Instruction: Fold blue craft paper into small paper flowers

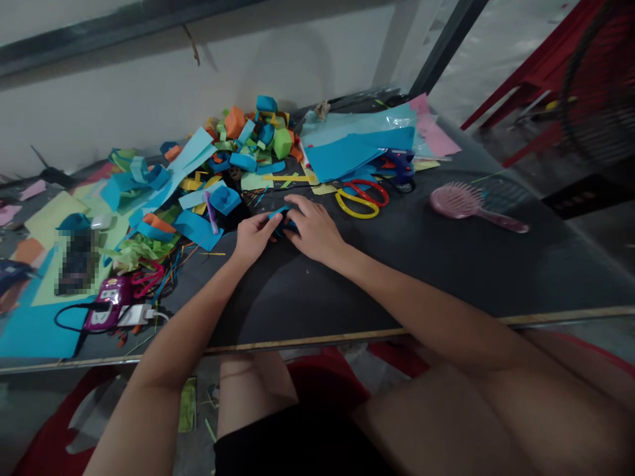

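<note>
Between my hands, just above the dark tabletop, is a small piece of blue paper (278,213), mostly covered by my fingers. My left hand (254,237) pinches it with the thumb laid on top. From the other side, my right hand (316,231) closes its bent fingers on the same piece. Its exact shape is hidden. Close to my left hand lie a folded blue paper piece (225,199), a purple pen-like stick (211,213) and a flat blue sheet (199,229).
A heap of folded paper pieces (248,142) stands by the wall. Scissors with red and yellow handles (358,199) and a pink hairbrush (466,203) lie right. Left are a purple power strip (110,301), a white charger (135,315) and paper sheets (40,327). A fan (602,86) stands far right.
</note>
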The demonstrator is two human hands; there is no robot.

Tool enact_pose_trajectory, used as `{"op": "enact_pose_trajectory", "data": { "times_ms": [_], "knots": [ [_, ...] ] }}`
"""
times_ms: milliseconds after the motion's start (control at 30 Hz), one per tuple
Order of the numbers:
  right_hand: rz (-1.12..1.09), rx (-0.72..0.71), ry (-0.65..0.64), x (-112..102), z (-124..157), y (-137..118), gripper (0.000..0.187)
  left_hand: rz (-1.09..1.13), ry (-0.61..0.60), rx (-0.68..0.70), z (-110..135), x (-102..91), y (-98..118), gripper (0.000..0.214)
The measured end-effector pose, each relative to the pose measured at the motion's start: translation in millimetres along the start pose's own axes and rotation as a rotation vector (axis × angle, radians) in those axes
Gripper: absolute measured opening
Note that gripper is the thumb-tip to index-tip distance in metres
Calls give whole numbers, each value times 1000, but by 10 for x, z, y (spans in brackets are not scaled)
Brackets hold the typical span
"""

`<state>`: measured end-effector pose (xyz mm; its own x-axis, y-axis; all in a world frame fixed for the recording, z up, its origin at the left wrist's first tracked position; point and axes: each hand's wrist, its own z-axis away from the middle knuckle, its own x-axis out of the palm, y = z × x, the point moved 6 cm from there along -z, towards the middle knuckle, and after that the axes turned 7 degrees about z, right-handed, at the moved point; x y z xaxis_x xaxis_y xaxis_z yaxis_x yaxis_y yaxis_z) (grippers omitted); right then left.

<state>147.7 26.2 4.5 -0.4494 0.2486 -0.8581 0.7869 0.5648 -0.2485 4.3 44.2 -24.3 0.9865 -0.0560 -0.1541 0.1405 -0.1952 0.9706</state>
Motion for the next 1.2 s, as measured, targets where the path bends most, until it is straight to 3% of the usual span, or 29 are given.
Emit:
{"op": "enact_pose_trajectory", "data": {
  "times_ms": [433, 633, 967, 1200],
  "knots": [
    [-20, -94, -28, -5, 8, -51, 14, -24, -23, 20, 5, 25, 42, 45],
    [-54, -142, -10, -44, -4, -51, 23, -62, -37, 42, 6, 41, 71, 47],
    [-38, 11, -2, -47, 9, -20, 30, 8, -98, -19, 5, 89, 22, 45],
    [-60, 12, 26, -91, 13, 11, 21, 91, -140, -84, -4, 94, 4, 33]
  ]
}}
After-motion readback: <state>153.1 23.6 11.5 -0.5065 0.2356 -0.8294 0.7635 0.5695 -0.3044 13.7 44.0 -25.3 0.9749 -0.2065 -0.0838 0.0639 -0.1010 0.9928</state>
